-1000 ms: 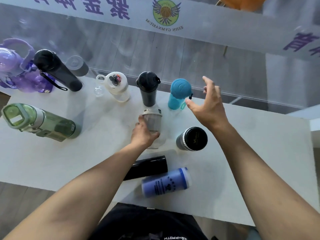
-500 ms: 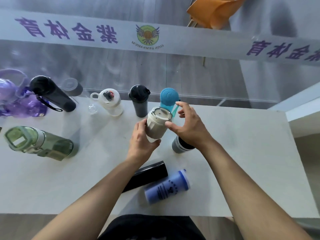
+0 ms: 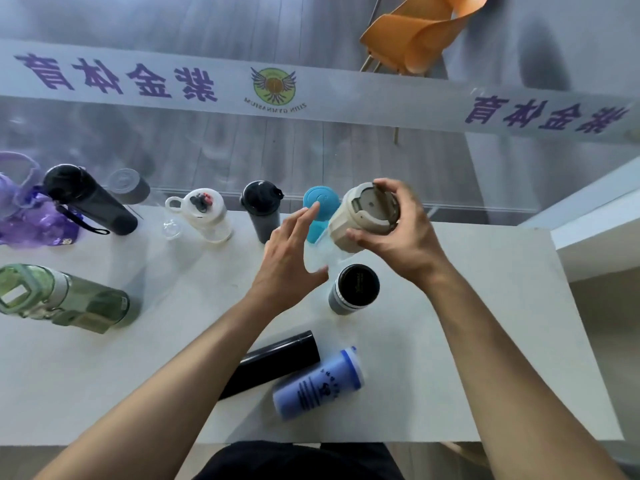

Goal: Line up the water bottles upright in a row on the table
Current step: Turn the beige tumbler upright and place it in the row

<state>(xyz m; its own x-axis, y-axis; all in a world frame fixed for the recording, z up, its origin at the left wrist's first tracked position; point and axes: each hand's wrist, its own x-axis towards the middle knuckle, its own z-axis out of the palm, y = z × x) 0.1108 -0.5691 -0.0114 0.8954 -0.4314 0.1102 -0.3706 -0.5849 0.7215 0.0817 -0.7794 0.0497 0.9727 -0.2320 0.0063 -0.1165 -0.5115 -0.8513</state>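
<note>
Eleven bottles in view, left to right. Far left, a purple translucent bottle [image 3: 27, 216] with a loop handle sits at the surface's [image 3: 485, 306] edge, and in front of it a green see-through bottle [image 3: 65, 299] lies on its side, chunky square lid. A glossy black bottle [image 3: 90, 199] with a strap leans over, and behind it stands a grey bottle [image 3: 130, 186] with a clear cap. Now the back row: a clear bottle [image 3: 204, 214] with a white ring-handled lid, a matte dark grey bottle [image 3: 261, 209] with a black flip cap, and a teal bottle [image 3: 320, 209] with a round domed lid, all three upright.

The left hand [image 3: 287, 261] is released, fingers spread, just beside the teal bottle. Near the front edge, a slim black flask [image 3: 277, 362] and a frosted blue tumbler [image 3: 318, 386] lie flat, touching. A grey cup [image 3: 353, 289] with a black lid stands alone mid-surface. Above it, the right hand [image 3: 398, 233] is grasping the beige-lidded bottle [image 3: 363, 216] by its ribbed cap, tilted, clear body hanging clear of the surface, just right of the teal one.
</note>
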